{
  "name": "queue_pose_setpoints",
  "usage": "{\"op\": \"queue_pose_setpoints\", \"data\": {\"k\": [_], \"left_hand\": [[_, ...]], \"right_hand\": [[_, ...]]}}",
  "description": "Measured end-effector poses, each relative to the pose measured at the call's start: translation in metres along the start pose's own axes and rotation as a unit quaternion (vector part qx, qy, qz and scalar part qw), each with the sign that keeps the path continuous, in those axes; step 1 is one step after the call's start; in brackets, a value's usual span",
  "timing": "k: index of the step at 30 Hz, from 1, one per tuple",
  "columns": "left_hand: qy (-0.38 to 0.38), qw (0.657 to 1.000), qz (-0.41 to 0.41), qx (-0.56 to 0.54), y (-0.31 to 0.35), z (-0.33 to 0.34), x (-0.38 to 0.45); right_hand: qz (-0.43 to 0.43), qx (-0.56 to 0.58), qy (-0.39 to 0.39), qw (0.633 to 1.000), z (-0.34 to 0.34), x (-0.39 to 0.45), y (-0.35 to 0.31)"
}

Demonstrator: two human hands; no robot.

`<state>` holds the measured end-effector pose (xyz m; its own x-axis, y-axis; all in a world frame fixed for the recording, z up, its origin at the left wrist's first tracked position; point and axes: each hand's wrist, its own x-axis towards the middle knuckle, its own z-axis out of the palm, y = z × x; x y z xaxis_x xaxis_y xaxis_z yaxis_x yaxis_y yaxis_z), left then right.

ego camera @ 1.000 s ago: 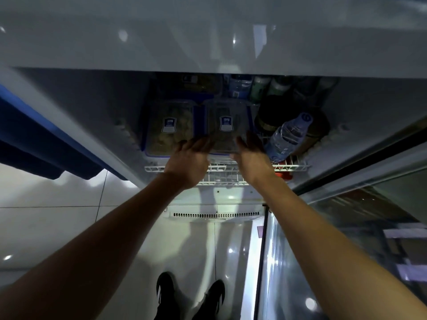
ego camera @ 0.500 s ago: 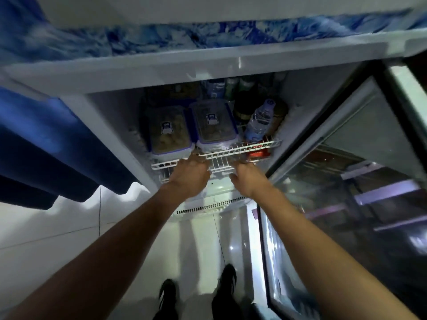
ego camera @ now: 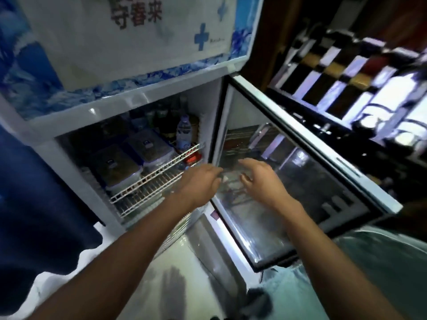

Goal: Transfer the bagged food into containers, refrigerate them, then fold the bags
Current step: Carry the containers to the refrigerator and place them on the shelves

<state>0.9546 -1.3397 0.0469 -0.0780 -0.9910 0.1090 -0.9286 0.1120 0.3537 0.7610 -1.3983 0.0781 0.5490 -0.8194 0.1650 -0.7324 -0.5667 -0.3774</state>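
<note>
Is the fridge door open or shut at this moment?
Open. The glass door swings out to the right, leaving the wire shelf and both lidded containers exposed.

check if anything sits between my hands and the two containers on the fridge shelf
Nothing visible does. The left hand and right hand are empty before the open fridge; the two containers sit on the wire shelf, door swung aside.

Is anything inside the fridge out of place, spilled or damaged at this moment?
Nothing stands out. The two containers sit flat, side by side on the wire shelf, lids on, with a water bottle upright to their right. No spill shows. The glass door is open; both hands hold nothing.
</note>
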Motion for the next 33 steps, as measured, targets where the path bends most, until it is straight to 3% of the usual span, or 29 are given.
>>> {"op": "queue_pose_setpoints", "data": {"k": [6,9,12,17,23,27,33], "left_hand": [[0.040,0.991,0.128,-0.003,0.110,-0.016,0.026],[0.043,0.985,0.167,-0.003,0.161,-0.018,0.028],[0.054,0.978,0.203,-0.010,0.202,-0.011,0.023],[0.052,0.974,0.220,-0.028,0.244,0.009,0.011],[0.071,0.979,0.189,-0.033,0.243,0.025,-0.012],[0.111,0.974,0.186,-0.062,0.220,0.019,-0.041],[0.156,0.974,0.124,-0.107,0.169,-0.002,-0.108]], "right_hand": [[0.038,-0.032,0.156,0.986,-0.101,-0.066,0.046],[0.102,-0.085,0.213,0.968,-0.138,-0.108,0.075],[0.157,-0.097,0.211,0.960,-0.155,-0.147,0.098],[0.185,-0.027,0.142,0.972,-0.152,-0.179,0.116],[0.155,0.020,0.168,0.973,-0.138,-0.194,0.098],[0.112,0.120,0.184,0.969,-0.127,-0.204,0.079],[0.005,0.242,0.146,0.959,-0.091,-0.194,0.029]]}}
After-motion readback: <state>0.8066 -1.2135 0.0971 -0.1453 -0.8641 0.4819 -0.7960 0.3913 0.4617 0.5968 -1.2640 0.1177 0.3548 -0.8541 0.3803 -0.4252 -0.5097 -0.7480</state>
